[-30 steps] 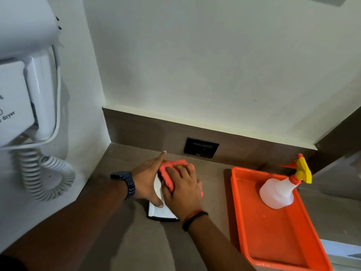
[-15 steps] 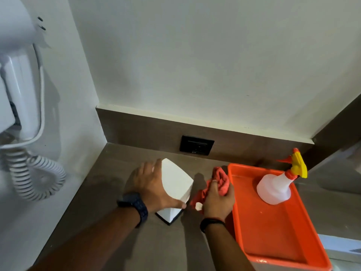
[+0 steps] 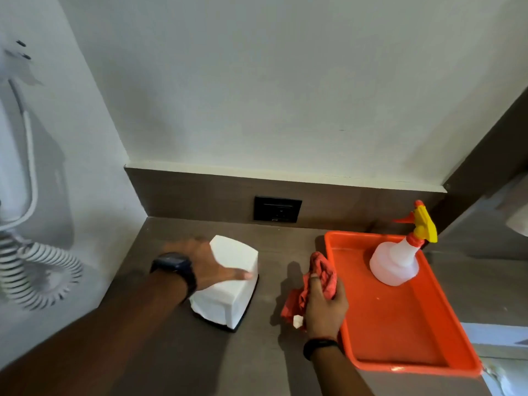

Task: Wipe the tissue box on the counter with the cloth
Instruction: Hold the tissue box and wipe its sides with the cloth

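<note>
The white tissue box (image 3: 228, 281) lies on the brown surface (image 3: 257, 361), left of the orange tray (image 3: 400, 364). Its long axis runs from near to far, leaning a little to the right at the far end. The left hand (image 3: 211, 267) rests flat on its top left side, fingers spread wide, thumb toward the right edge. The right hand (image 3: 325, 304) is closed around the crumpled red cloth (image 3: 323, 275), between the box and the tray. A spray bottle (image 3: 397, 261) stands in the far part of the tray.
</note>
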`<state>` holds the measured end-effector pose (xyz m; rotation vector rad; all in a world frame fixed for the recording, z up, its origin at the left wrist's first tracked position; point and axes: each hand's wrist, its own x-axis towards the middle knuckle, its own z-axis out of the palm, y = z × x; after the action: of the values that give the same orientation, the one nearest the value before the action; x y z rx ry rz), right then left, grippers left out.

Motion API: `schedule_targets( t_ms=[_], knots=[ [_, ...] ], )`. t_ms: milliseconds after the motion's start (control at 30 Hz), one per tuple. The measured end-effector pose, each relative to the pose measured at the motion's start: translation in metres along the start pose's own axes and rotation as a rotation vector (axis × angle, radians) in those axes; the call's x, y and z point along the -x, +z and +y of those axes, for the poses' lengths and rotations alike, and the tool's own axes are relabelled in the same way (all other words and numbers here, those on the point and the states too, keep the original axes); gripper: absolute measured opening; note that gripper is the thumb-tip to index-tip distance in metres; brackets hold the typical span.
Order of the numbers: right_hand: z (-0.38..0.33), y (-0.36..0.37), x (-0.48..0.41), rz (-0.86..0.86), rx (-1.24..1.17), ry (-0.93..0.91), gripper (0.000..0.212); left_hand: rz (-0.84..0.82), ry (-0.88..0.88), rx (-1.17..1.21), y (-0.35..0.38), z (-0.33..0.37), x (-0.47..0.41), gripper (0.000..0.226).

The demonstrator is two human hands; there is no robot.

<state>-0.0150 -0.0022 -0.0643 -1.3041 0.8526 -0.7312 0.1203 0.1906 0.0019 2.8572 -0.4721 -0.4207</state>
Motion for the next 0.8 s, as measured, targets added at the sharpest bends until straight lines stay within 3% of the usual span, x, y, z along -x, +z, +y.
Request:
schedule_targets(
  t_ms=[100, 167, 233, 333, 433, 600, 733, 800],
  knots=[
    [0.005, 0.011, 0.010, -0.063, -0.018, 0.060, 0.025, -0.080, 0.323, -0.307, 0.000, -0.016, -0.009, 0.156],
    [0.008, 0.025, 0.017, -0.132, -0.076, 0.079, 0.024, -0.190, 0.509, -0.370, 0.001, -0.013, -0.017, 0.158],
    [0.009, 0.043, 0.022, -0.238, -0.132, 0.063, 0.029, -0.202, 0.568, -0.406, 0.003, -0.005, -0.024, 0.157],
    [0.007, 0.067, 0.028, -0.374, -0.162, 0.078, 0.029, -0.155, 0.619, -0.388, 0.007, 0.005, -0.028, 0.138],
    [0.013, 0.077, 0.036, -0.422, -0.055, 0.215, 0.037, -0.069, 0.615, -0.337, 0.015, 0.005, -0.026, 0.114],
    [0.025, 0.063, 0.087, -0.398, 0.020, 0.344, 0.041, -0.013, 0.559, -0.268, 0.025, -0.006, -0.022, 0.121],
    [0.017, 0.064, 0.102, -0.335, -0.019, 0.233, 0.024, -0.029, 0.545, -0.229, 0.023, -0.006, -0.017, 0.121],
    [0.008, 0.075, 0.086, -0.353, -0.019, 0.115, 0.029, -0.042, 0.576, -0.261, 0.020, -0.005, -0.016, 0.120]
  ],
)
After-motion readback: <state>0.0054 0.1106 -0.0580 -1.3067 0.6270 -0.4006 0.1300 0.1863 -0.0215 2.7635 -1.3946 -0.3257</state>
